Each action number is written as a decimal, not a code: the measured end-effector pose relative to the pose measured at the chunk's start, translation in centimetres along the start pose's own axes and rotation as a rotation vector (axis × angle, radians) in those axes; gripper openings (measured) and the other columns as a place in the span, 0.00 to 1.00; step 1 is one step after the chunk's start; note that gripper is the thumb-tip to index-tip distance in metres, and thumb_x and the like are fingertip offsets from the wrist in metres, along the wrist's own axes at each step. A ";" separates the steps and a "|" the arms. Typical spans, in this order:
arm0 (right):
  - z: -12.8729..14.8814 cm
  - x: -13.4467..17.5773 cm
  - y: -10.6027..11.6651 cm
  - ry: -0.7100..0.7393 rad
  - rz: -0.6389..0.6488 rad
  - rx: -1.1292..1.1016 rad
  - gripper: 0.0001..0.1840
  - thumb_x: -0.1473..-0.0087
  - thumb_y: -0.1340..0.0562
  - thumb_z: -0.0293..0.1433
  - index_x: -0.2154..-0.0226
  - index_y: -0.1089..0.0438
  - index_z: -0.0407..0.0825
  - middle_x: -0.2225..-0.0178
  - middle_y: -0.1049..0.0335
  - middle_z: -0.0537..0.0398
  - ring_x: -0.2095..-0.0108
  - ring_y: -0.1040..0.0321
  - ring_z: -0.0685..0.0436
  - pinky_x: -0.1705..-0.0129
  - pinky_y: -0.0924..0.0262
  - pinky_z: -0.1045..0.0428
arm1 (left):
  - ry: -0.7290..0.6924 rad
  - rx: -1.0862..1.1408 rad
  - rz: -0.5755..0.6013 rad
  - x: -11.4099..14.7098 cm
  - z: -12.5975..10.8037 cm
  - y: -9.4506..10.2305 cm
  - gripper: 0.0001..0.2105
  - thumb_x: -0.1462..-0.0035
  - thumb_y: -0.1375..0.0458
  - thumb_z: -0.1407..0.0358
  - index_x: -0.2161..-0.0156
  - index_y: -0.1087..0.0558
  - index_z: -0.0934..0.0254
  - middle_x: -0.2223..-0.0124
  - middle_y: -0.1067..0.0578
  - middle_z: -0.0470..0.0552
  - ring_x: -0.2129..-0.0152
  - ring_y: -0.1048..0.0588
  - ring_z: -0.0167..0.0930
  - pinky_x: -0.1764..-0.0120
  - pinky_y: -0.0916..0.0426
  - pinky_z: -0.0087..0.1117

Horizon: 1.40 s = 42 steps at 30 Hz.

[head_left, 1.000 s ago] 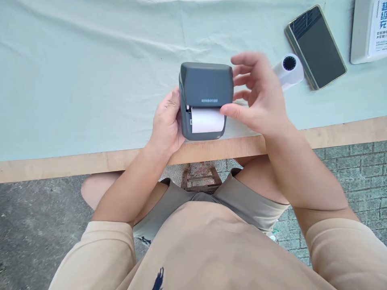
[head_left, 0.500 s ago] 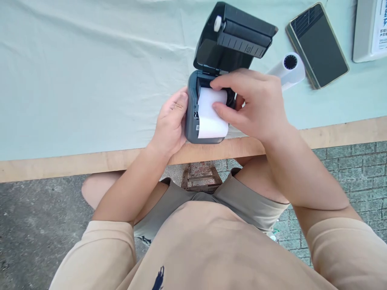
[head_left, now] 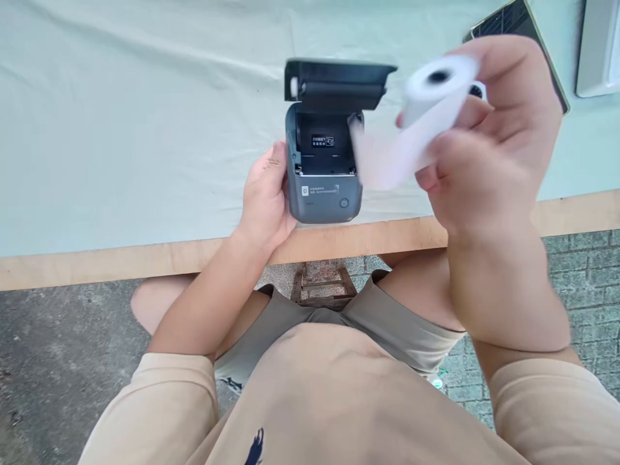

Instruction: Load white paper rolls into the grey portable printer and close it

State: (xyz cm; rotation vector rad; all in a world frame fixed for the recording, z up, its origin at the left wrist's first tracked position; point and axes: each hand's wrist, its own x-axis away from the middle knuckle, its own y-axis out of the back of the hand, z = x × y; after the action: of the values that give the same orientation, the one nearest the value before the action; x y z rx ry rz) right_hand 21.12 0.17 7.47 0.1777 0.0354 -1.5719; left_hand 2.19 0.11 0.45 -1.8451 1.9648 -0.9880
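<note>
A dark grey label printer [head_left: 322, 200] sits by the front edge of the table, its black lid [head_left: 339, 84] raised. Its paper bay shows bare, with a small printed label inside. My left hand [head_left: 266, 194] grips the printer's left side, thumb along the edge. To the right of the printer, my right hand [head_left: 498, 129] holds a white paper roll [head_left: 416, 129] up off the table, a loose strip of paper hanging from it toward the printer. The roll and hand are blurred by motion. Behind my right fingers, a second roll [head_left: 476, 92] shows only its dark core.
A smartphone [head_left: 513, 22], partly covered by my right hand, lies at the back right. Beside it at the right edge is a light grey box-like object [head_left: 598, 51]. The table [head_left: 145, 129] has a pale green cloth and a wooden front edge [head_left: 121, 261].
My right hand has lifted the paper roll out of the printer and carried it to the right. My left hand still holds the printer, whose lid now appears more foreshortened.
</note>
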 end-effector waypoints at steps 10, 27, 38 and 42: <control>-2.1 -0.5 1.0 -0.255 0.386 -0.214 0.14 0.50 0.33 0.41 0.67 0.28 0.48 0.69 0.24 0.55 0.76 0.28 0.50 0.79 0.34 0.54 | 0.007 -0.015 -0.010 -0.1 -0.3 -0.1 0.16 0.32 0.53 0.60 0.60 0.25 0.64 0.60 0.20 0.49 0.59 0.21 0.32 0.51 0.26 0.35; -2.1 -2.1 -1.0 0.374 0.207 0.132 0.15 0.40 0.40 0.38 0.52 0.35 0.52 0.46 0.32 0.56 0.68 0.28 0.52 0.68 0.31 0.52 | 0.053 -0.068 0.049 0.0 -0.2 -0.2 0.16 0.33 0.53 0.59 0.60 0.24 0.63 0.56 0.21 0.52 0.56 0.22 0.34 0.52 0.26 0.35; -4.7 -2.7 -0.1 0.068 -0.111 -0.254 0.25 0.57 0.31 0.52 0.63 0.36 0.57 0.63 0.33 0.62 0.58 0.30 0.49 0.57 0.31 0.49 | 0.096 0.019 -0.016 -0.6 -0.3 0.2 0.17 0.33 0.54 0.58 0.64 0.24 0.60 0.57 0.19 0.48 0.52 0.23 0.34 0.48 0.27 0.35; -6.3 -3.1 0.8 0.138 -0.078 0.194 0.19 0.50 0.36 0.52 0.63 0.33 0.57 0.64 0.33 0.58 0.61 0.35 0.47 0.57 0.37 0.48 | 0.103 0.055 0.004 -0.7 -0.3 0.4 0.17 0.33 0.53 0.58 0.63 0.24 0.62 0.57 0.20 0.49 0.52 0.23 0.33 0.47 0.27 0.34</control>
State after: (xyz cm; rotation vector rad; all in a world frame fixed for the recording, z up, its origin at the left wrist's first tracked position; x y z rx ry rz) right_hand 22.51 4.09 1.74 0.4417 -0.0032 -1.6387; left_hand 1.77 0.83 0.25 -1.7933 1.9779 -1.1451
